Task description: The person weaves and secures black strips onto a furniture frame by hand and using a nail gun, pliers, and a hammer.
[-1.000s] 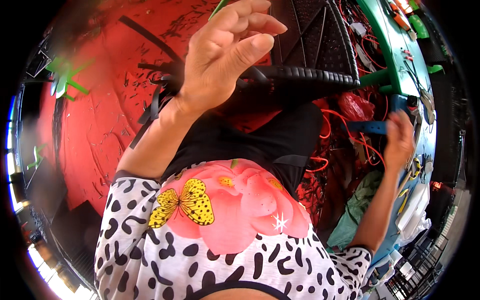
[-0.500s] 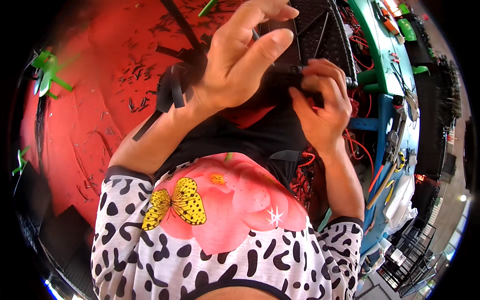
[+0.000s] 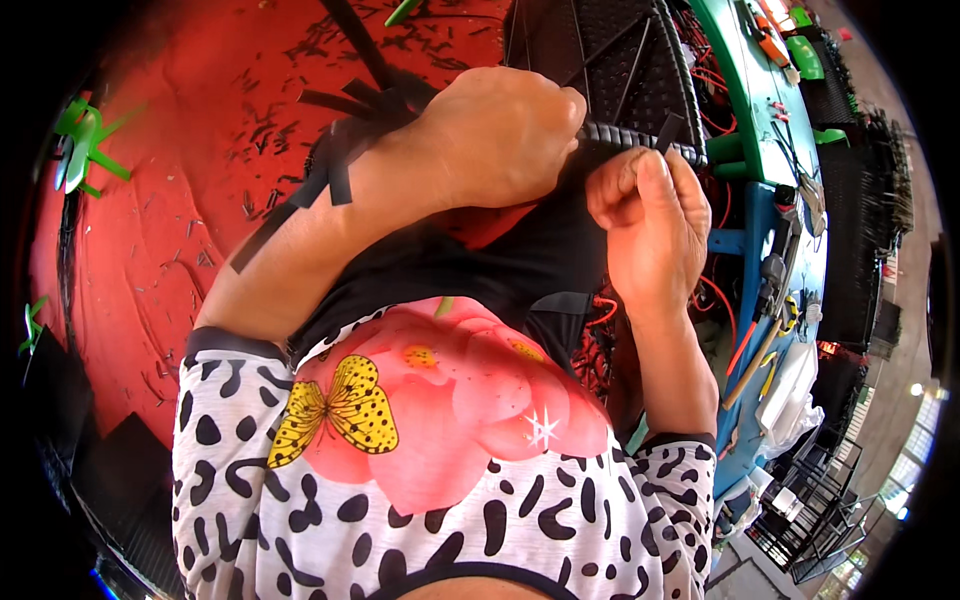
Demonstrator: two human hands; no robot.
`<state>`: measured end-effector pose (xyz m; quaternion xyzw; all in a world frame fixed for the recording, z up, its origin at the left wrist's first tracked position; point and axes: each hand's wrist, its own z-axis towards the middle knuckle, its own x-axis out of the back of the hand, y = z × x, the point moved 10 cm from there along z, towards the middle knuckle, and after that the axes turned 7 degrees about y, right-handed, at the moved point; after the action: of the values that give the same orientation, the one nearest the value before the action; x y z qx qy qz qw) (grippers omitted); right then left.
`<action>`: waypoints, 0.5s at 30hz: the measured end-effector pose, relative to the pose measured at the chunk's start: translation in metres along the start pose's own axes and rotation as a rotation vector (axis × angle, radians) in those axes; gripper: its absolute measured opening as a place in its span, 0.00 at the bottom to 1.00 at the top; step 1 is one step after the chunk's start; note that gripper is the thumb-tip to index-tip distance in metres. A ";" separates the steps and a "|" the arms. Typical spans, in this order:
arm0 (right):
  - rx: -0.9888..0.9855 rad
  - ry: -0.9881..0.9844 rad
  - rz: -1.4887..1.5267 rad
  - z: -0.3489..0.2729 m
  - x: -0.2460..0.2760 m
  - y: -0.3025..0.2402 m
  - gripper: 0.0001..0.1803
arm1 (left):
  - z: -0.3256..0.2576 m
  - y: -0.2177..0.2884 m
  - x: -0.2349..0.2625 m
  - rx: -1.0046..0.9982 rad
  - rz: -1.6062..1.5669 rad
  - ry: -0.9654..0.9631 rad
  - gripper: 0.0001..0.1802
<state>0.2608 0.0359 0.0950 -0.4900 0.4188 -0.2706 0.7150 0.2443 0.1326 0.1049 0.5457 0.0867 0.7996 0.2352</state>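
A black woven wicker piece [image 3: 665, 75] with a strip-wrapped edge lies in front of me, leaning over my lap. My left hand [image 3: 505, 135] is closed in a fist at that edge, its back turned up. Whatever its fingers hold is hidden beneath. Just to the right, my right hand [image 3: 655, 215] is closed, thumb up, pinching a short flat black strip [image 3: 670, 130] whose end sticks up beyond the thumb. A bundle of black strips [image 3: 375, 105] hangs beside my left wrist, and some ends lie across the forearm.
Black strip scraps [image 3: 265, 130] litter the red floor covering [image 3: 150, 290] at left. A green plastic stool [image 3: 90, 145] stands far left. On the right, a green and blue bench [image 3: 745, 80] carries hand tools [image 3: 780, 270] and a white plastic bag [image 3: 795, 400]. Red hoses run beneath it.
My left hand has come down from a raised, spread-finger pose and closed at the wicker edge. My right hand has turned thumb up, and a strip end now shows in its pinch.
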 end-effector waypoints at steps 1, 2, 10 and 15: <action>-0.027 0.044 -0.028 -0.003 0.003 -0.003 0.15 | 0.000 -0.003 -0.003 0.025 0.005 -0.026 0.10; -0.029 0.044 -0.031 -0.006 0.002 -0.008 0.15 | 0.000 -0.003 -0.004 0.031 0.003 -0.043 0.10; -0.020 -0.030 -0.269 -0.001 -0.018 -0.042 0.18 | -0.006 0.003 0.003 -0.018 0.053 0.031 0.09; -0.003 -0.164 -0.480 0.042 -0.035 -0.039 0.16 | -0.012 0.005 0.012 -0.107 0.003 0.109 0.09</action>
<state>0.2803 0.0694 0.1503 -0.5967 0.2314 -0.3916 0.6611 0.2286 0.1354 0.1126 0.4883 0.0556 0.8319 0.2578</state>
